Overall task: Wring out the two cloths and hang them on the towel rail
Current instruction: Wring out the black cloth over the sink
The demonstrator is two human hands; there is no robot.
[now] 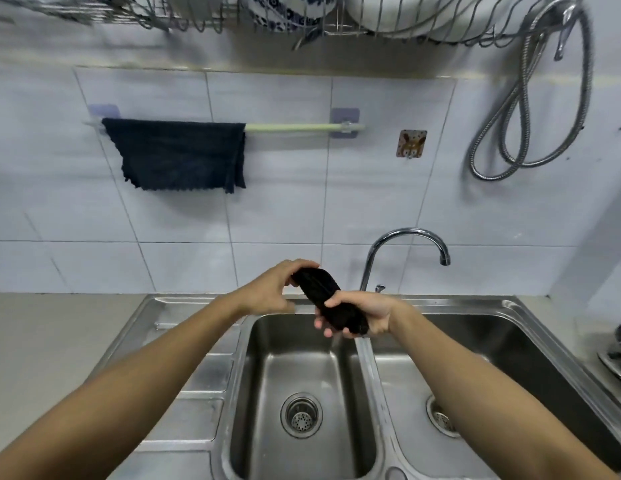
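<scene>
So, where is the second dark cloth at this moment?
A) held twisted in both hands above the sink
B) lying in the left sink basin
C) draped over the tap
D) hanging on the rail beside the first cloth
A: the rolled cloth is gripped by the left hand and the right hand above the sink.

Navy hung cloth [177, 155], black wrung cloth [319, 289]

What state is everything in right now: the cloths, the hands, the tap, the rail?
Hung cloth: draped over rail.
Rolled cloth: gripped over the sink.
Left hand: gripping its upper end.
Right hand: gripping its lower end.
Tap: off.
Rail: right part bare.
</scene>
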